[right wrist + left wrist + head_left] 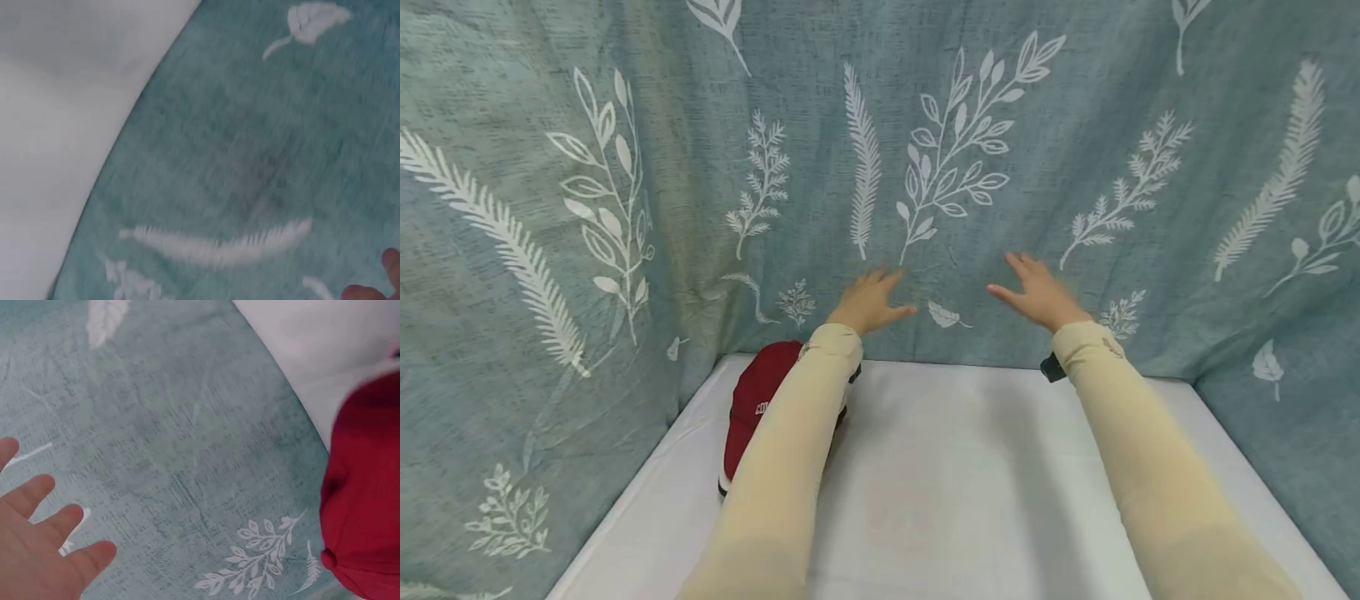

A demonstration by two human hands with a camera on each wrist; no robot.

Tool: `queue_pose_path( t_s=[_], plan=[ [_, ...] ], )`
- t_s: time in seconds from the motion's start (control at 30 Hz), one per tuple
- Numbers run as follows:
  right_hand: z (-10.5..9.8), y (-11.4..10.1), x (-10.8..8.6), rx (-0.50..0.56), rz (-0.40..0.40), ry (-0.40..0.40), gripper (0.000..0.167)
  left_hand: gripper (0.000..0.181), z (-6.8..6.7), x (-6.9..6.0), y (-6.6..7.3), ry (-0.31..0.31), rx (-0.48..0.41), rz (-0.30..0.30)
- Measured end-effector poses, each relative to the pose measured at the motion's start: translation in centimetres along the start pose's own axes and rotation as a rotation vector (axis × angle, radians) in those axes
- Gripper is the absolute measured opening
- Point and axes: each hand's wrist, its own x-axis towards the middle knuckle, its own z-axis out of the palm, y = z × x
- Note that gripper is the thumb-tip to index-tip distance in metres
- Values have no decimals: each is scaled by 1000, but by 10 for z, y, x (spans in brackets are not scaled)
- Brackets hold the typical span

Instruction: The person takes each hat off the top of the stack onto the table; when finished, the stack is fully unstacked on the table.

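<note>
Both hands are held out in the air above the far edge of a white table, fingers spread and holding nothing. My left hand (868,302) is nearest to a dark red cap (760,392), which sits on the table's left side, partly hidden behind the left forearm. In the left wrist view the spread fingers of that hand (47,550) stand well apart from the red cap (369,494). My right hand (1039,292) is in front of the curtain, touching nothing. Only a few fingertips (369,292) of it show in the right wrist view.
A blue-green curtain (940,275) with white leaf prints hangs behind the table and along both sides. The white table (925,467) carries shadows of the arms. A dark strap piece (1052,367) shows at the right wrist.
</note>
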Motion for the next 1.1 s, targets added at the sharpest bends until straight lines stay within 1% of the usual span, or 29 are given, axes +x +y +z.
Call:
queue_pose_path(
  t_s=[0.1, 0.13, 0.2, 0.27, 0.37, 0.43, 0.5, 0.57, 0.63, 0.7, 0.77, 0.87, 0.93, 0.97, 1.03, 1.1],
  plan=[
    [16, -6, 2, 71, -56, 29, 80, 72, 3, -10, -14, 0, -11, 37],
    [21, -9, 2, 96, -71, 37, 78, 71, 4, -14, -18, 1, -28, 45],
    [32, -15, 2, 161, -89, 45, 75, 68, 4, -23, -28, 6, -76, 62],
    [45, -22, 1, 217, -102, 56, 73, 64, 4, -35, -40, 17, -141, 75],
    [68, -35, 2, 336, -115, 72, 68, 57, 5, -58, -65, 50, -249, 74],
    [84, -45, 1, 415, -127, 82, 62, 52, 6, -77, -82, 92, -292, 61],
    [101, -55, 0, 493, -142, 93, 57, 49, 8, -97, -99, 131, -305, 42],
    [117, -65, -2, 569, -145, 96, 52, 48, 11, -118, -113, 160, -308, 9],
    [133, -77, -3, 650, -147, 97, 49, 47, 15, -138, -126, 179, -323, -11],
    [141, -96, -8, 744, -139, 65, 44, 46, 21, -158, -139, 195, -337, -49],
    [154, -113, -10, 825, -127, 48, 40, 45, 31, -177, -151, 228, -343, -81],
    [180, -130, -8, 899, -108, 13, 34, 40, 50, -202, -164, 289, -341, -152],
    [205, -136, -2, 912, -113, 27, 32, 37, 64, -216, -171, 324, -335, -200],
    [217, -137, 1, 912, -116, 27, 31, 35, 71, -222, -174, 329, -341, -233],
    [232, -144, 1, 904, -115, 34, 29, 34, 83, -230, -177, 334, -354, -297],
    [244, -150, 2, 903, -84, 45, 26, 34, 92, -236, -178, 324, -372, -362]
  ],
)
